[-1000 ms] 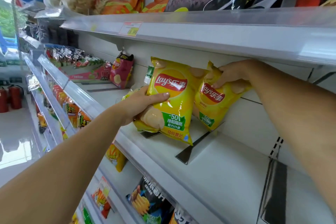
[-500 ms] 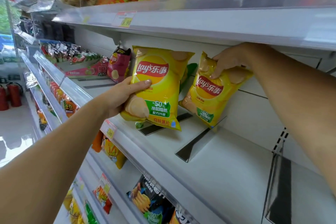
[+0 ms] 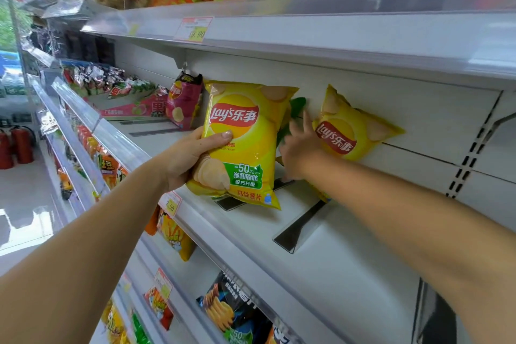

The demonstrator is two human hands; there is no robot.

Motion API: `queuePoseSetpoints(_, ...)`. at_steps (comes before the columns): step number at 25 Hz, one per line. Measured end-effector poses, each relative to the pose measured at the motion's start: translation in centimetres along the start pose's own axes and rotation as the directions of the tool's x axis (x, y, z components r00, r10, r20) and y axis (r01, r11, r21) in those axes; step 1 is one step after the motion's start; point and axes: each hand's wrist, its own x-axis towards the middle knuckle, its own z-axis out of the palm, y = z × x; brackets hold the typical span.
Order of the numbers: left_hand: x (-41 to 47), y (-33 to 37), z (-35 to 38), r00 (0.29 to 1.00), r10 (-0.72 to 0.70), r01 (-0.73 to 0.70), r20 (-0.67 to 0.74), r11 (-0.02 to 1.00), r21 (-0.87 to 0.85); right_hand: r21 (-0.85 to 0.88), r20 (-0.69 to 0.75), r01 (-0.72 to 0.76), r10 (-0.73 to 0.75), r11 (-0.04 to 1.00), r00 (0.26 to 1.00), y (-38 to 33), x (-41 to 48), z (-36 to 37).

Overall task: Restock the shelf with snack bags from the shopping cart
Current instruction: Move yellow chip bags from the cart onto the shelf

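Note:
My left hand (image 3: 192, 156) grips a yellow Lay's bag (image 3: 245, 145) by its left edge and holds it upright at the front of the white shelf (image 3: 335, 254). A second yellow Lay's bag (image 3: 351, 126) leans tilted against the back wall to the right, with no hand on it. My right hand (image 3: 300, 148) is between the two bags, fingers spread and blurred, reaching toward a green bag (image 3: 297, 107) that peeks out behind the front one. The cart is out of view.
Black dividers (image 3: 298, 229) stick up from the shelf floor. A maroon Lay's bag (image 3: 183, 102) stands to the left. The shelf above (image 3: 307, 28) hangs low over the bags. Lower shelves hold more snack bags (image 3: 231, 313). An aisle floor (image 3: 25, 204) lies left.
My right hand let go of the second yellow bag, which now leans on the back wall, and moved left and down between the bags. My left hand shifted its bag slightly.

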Motion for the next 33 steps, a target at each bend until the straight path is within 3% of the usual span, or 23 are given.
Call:
queuePoseSetpoints(3, 0.1, 0.2, -0.3, 1.0, -0.017, 0.017, 0.011, 1.0, 0.014, -0.075, 0.023, 0.134, -0.133, 0.988, 0.991, -0.8, -0.2, 2.6)
queuePoseSetpoints(5, 0.4, 0.3, 0.0, 1.0, -0.014, 0.013, 0.019, 1.0, 0.022, -0.025, 0.026, 0.183, -0.182, 0.983, 0.983, -1.5, 0.0, 4.3)
queuePoseSetpoints(7, 0.9, 0.3, 0.6, 1.0, -0.017, 0.016, 0.013, 0.999, 0.027, 0.155, -0.253, 0.263, -0.22, 0.952, 0.942, -1.8, 0.5, 5.2)
queuePoseSetpoints(8, 1.2, 0.2, 1.0, 1.0, -0.019, 0.019, 0.014, 0.999, 0.028, 0.295, -0.426, 0.317, -0.173, 0.901, 0.888, -1.3, 0.3, 5.2)
queuePoseSetpoints(9, 1.6, 0.1, 1.4, 1.0, -0.027, 0.027, 0.016, 0.999, 0.033, 0.35, -0.489, 0.322, -0.122, 0.88, 0.864, -0.7, -0.5, 4.9)
queuePoseSetpoints(12, 2.8, -0.6, 2.6, 0.997, -0.068, 0.067, 0.04, 0.997, 0.034, 0.103, -0.573, 0.295, -0.185, 0.95, 0.798, 2.6, -2.4, 6.3)
queuePoseSetpoints(13, 3.3, -1.0, 3.0, 0.996, -0.081, 0.08, 0.047, 0.996, 0.034, 0.044, -0.543, 0.284, -0.216, 0.958, 0.812, 4.0, -3.2, 7.0)
queuePoseSetpoints(14, 3.7, -1.4, 3.6, 0.994, -0.095, 0.092, 0.055, 0.995, 0.043, 0.061, -0.565, 0.283, -0.201, 0.957, 0.8, 5.5, -4.1, 7.9)
queuePoseSetpoints(15, 4.2, -1.8, 4.0, 0.992, -0.108, 0.105, 0.058, 0.993, 0.05, 0.196, -0.628, 0.3, -0.116, 0.933, 0.77, 6.3, -5.1, 8.6)
queuePoseSetpoints(16, 4.5, -2.2, 4.4, 0.991, -0.122, 0.118, 0.062, 0.991, 0.058, 0.386, -0.686, 0.279, 0.071, 0.879, 0.724, 6.6, -6.6, 8.7)
queuePoseSetpoints(17, 4.9, -2.3, 4.9, 0.989, -0.131, 0.126, 0.071, 0.99, 0.067, 0.658, -0.598, 0.23, 0.312, 0.717, 0.739, 6.6, -8.0, 8.2)
queuePoseSetpoints(18, 5.2, -2.5, 5.3, 0.987, -0.14, 0.133, 0.08, 0.987, 0.087, 0.879, -0.394, 0.153, 0.507, 0.453, 0.767, 6.2, -9.3, 7.7)
queuePoseSetpoints(19, 5.5, -2.5, 5.7, 0.986, -0.143, 0.132, 0.085, 0.983, 0.123, 0.989, -0.122, 0.055, 0.558, 0.134, 0.821, 5.5, -10.1, 6.8)
queuePoseSetpoints(20, 5.7, -2.4, 6.2, 0.988, -0.139, 0.124, 0.072, 0.977, 0.173, 0.988, 0.085, -0.006, 0.518, -0.152, 0.851, 4.8, -10.5, 6.2)
queuePoseSetpoints(21, 5.8, -2.4, 6.5, 0.992, -0.121, 0.108, 0.043, 0.967, 0.229, 0.95, 0.184, -0.026, 0.487, -0.313, 0.854, 4.3, -10.5, 5.8)
queuePoseSetpoints(23, 5.7, -2.3, 7.1, 0.999, -0.045, 0.047, -0.015, 0.935, 0.351, 0.898, 0.238, -0.019, 0.449, -0.44, 0.861, 3.9, -10.3, 4.8)
queuePoseSetpoints(25, 5.5, -2.5, 7.2, 0.998, 0.031, -0.006, -0.051, 0.899, 0.437, 0.872, 0.247, -0.006, 0.429, -0.49, 0.869, 3.4, -9.9, 4.4)
queuePoseSetpoints(30, 4.9, -3.0, 8.4, 0.994, -0.11, 0.101, 0.021, 0.96, 0.261, 0.918, 0.175, 0.059, 0.533, -0.392, 0.828, 1.4, -8.5, 4.3)
queuePoseSetpoints(33, 3.9, -2.3, 9.2, 0.997, -0.078, 0.081, -0.023, 0.955, 0.286, 0.918, 0.233, -0.021, 0.495, -0.397, 0.837, 0.8, -8.7, 4.4)
